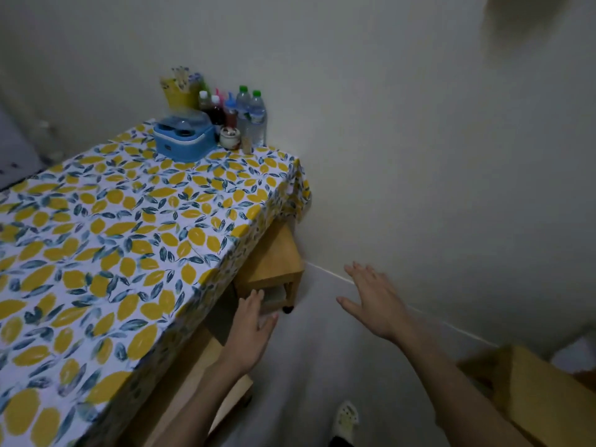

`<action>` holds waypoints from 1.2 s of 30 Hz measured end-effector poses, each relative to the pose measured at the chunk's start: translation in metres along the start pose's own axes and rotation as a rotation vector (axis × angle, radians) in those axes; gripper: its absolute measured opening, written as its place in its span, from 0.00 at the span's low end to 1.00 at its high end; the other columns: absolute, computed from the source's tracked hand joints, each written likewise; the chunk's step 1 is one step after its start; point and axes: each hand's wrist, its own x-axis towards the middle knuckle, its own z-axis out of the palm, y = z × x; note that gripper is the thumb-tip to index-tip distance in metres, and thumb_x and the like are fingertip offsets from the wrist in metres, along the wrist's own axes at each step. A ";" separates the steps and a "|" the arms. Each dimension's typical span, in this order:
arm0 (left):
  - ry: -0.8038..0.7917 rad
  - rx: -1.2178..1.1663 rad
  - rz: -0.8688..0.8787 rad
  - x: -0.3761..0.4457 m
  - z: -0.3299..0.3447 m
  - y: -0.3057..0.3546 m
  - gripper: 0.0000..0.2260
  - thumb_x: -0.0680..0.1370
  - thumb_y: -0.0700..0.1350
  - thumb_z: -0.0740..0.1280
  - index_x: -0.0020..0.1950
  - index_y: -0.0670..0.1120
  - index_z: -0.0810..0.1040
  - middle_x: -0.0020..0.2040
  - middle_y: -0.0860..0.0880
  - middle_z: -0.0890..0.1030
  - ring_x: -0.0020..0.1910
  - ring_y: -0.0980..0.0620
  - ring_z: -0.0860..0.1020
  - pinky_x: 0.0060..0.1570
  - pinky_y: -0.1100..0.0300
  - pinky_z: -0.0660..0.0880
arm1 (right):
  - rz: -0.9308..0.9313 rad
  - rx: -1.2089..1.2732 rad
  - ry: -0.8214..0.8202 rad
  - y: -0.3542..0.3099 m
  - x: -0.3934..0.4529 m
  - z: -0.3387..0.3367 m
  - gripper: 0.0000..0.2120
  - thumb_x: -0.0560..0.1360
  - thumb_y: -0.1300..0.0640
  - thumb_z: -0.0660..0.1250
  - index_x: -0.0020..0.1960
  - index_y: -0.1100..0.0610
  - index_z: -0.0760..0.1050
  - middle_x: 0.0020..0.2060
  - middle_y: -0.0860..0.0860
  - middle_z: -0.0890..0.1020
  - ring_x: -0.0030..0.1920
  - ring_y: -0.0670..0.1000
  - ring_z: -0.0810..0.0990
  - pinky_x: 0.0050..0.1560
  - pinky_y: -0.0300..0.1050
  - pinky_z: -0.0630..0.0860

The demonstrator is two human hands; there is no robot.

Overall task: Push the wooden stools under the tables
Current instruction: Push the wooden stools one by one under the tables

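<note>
A table [135, 227] covered in a lemon-print cloth fills the left. A wooden stool [274, 256] stands partly under its far right edge, next to the wall, with its seat still sticking out. A second wooden stool [193, 379] lies closer to me, mostly under the table and half hidden by my left forearm. My left hand [253, 330] hovers open just in front of the far stool's lower rail, fingers spread. Over the floor to the right, my right hand [375, 301] is open and touches nothing.
A blue container [183, 138], several bottles [248, 117], a small jar and a yellow cup of utensils stand at the table's far corner against the wall. Another wooden piece [532, 391] sits at the lower right. My shoe [346, 417] is on the grey floor.
</note>
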 end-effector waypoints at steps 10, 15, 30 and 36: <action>0.243 -0.006 -0.234 0.099 0.073 0.029 0.28 0.81 0.53 0.57 0.77 0.48 0.53 0.79 0.49 0.50 0.77 0.49 0.43 0.74 0.55 0.46 | -0.377 -0.076 -0.217 0.084 0.185 -0.004 0.33 0.79 0.40 0.56 0.78 0.53 0.52 0.78 0.52 0.55 0.78 0.54 0.50 0.77 0.53 0.46; 0.195 0.035 -0.296 0.164 0.091 -0.008 0.27 0.81 0.53 0.56 0.78 0.48 0.52 0.79 0.49 0.47 0.77 0.51 0.41 0.71 0.62 0.42 | -0.487 -0.075 -0.376 0.079 0.276 0.044 0.36 0.77 0.37 0.56 0.78 0.54 0.52 0.78 0.54 0.56 0.77 0.55 0.53 0.76 0.55 0.50; -0.010 0.371 -0.334 0.385 0.173 -0.240 0.33 0.77 0.61 0.45 0.78 0.47 0.48 0.79 0.43 0.49 0.77 0.44 0.44 0.75 0.46 0.47 | -0.624 -0.130 -0.410 0.094 0.475 0.318 0.45 0.69 0.44 0.73 0.77 0.57 0.55 0.78 0.59 0.54 0.78 0.62 0.49 0.74 0.62 0.47; 0.091 0.417 -0.368 0.405 0.183 -0.274 0.29 0.79 0.62 0.45 0.78 0.52 0.48 0.79 0.47 0.49 0.78 0.46 0.45 0.73 0.50 0.54 | -0.669 -0.096 -0.327 0.087 0.492 0.375 0.49 0.67 0.37 0.65 0.78 0.60 0.52 0.78 0.59 0.53 0.78 0.59 0.46 0.75 0.62 0.46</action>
